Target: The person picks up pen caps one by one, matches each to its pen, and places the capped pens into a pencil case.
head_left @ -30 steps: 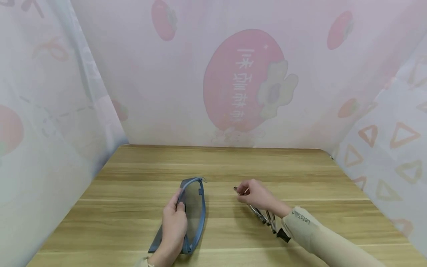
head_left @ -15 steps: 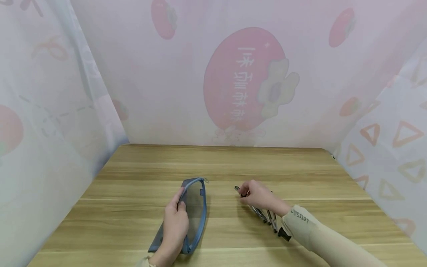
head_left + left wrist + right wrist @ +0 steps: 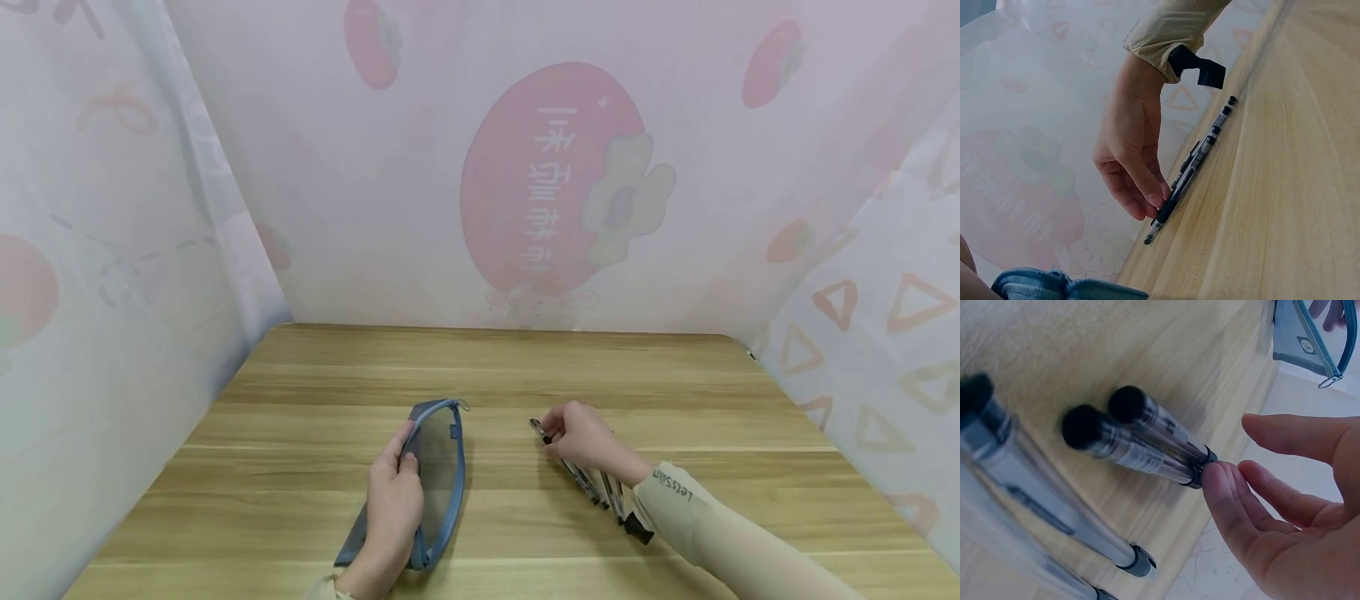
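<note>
My left hand (image 3: 395, 496) grips the near side of a blue-grey mesh pencil case (image 3: 442, 475), its zipped mouth gaping toward the right. To the right, several clear-barrelled gel pens (image 3: 585, 483) with black ends lie on the wooden table. My right hand (image 3: 585, 436) is low over their far ends. In the right wrist view, one fingertip touches a pair of pens (image 3: 1147, 440) lying side by side, while the thumb (image 3: 1272, 432) stands apart from them. Part of the pens is hidden behind the fingers. The left wrist view shows a pen tip (image 3: 1150, 239) sticking out past the fingers.
The wooden table (image 3: 300, 375) runs back to a strawberry-print curtain (image 3: 551, 183). Curtains also flank it left and right. Two more pens (image 3: 1054, 494) lie close to the right wrist camera. A black bracket (image 3: 1200, 67) sits at the right sleeve cuff.
Both hands stay nearly in place. A little more of the pen tip shows beyond the right fingers. The pencil case keeps its position in the left hand.
</note>
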Tool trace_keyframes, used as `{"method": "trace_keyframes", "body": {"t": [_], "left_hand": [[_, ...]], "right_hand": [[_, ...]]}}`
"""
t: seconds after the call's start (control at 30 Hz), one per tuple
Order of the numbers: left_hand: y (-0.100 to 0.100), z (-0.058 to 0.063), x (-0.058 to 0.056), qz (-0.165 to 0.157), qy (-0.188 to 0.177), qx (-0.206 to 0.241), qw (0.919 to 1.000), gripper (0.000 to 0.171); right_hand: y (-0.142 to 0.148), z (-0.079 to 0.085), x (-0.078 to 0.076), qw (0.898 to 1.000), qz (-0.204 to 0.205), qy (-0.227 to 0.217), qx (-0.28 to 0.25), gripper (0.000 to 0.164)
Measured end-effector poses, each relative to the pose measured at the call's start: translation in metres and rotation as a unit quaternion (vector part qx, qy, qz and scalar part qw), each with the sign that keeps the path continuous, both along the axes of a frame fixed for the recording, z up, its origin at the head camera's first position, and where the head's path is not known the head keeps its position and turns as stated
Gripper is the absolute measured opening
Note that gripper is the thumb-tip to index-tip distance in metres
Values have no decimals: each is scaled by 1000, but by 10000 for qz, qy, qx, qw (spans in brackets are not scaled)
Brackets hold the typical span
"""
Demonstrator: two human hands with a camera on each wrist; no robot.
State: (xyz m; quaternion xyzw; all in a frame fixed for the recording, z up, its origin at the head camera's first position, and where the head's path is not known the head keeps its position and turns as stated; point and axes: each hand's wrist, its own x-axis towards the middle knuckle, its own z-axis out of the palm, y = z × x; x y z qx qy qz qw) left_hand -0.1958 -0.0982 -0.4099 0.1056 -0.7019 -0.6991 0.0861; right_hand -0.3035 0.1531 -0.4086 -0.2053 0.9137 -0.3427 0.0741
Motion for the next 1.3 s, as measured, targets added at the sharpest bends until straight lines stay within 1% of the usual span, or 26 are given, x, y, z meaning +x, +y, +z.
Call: {"method": "trace_keyframes", "body": {"t": [0.17,0.53,0.87,1.07,1.3], "left_hand": [[-1,-1,1,-10,-10,6,10000,49],[-2,-3,1,18,-86,-27,10000,49],[-3,-4,1,-21,-107,60,9999,48],[-2,-4,0,-25,-111,120,9999,49],[-2,-3,-1,6,-170,73,9998,48]], "right_hand": [[-3,0,1,9999,48,-89,-28,26],[-8,-3,2,9999,-103,-42,65,32],[-10,-4,2,9999,-57,11,160,35],[-12,-4,1,9998,121,73,167,35],[-13,-6,0,9992,360,138,120,32]]}}
